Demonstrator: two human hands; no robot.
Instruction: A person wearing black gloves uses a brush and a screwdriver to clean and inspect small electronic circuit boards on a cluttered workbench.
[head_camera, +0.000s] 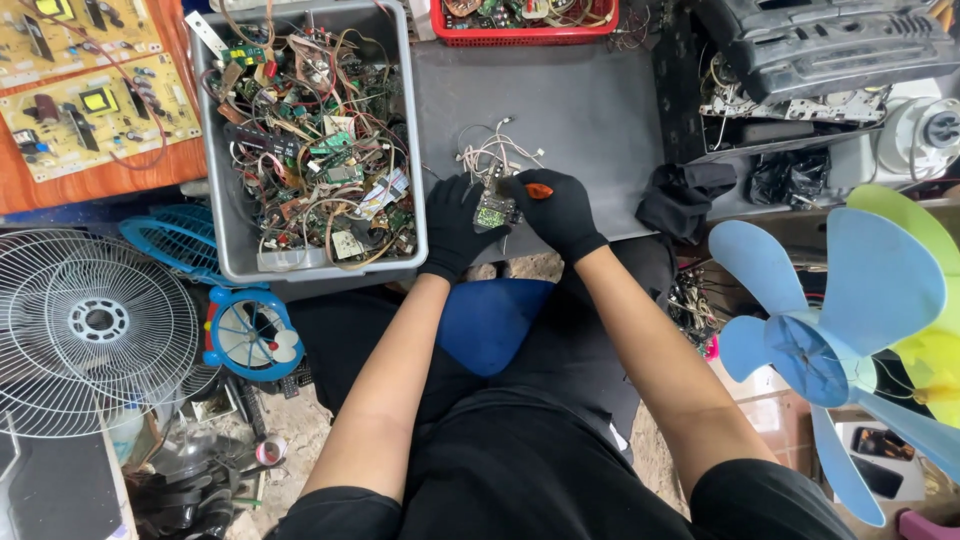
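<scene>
Between both gloved hands at the table (590, 100) edge, left fingers (462, 205) pinch the small board (492, 211) while right fingers (540, 195) curl around an orange-handled tool (539, 190); judging by this, hold the board firm, tool tip close to its wires (490, 155).

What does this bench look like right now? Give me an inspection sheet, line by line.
Surface: dark grey worktop, bare in the middle.
Job's things: small green circuit board with pale wires, held over the worktop's near edge.
Clutter: grey bin heaped with boards and wire scrap; red basket of parts; black cloth.
Hands: left hand, in a black glove, grips the board; right hand, also gloved, holds an orange-handled tool against it.
Cables: loose wires trail from the board onto the worktop; tangles in the bin.
Surroundings: white fan guard, blue fan blades, yellow circuit boards, dismantled black casing.
</scene>
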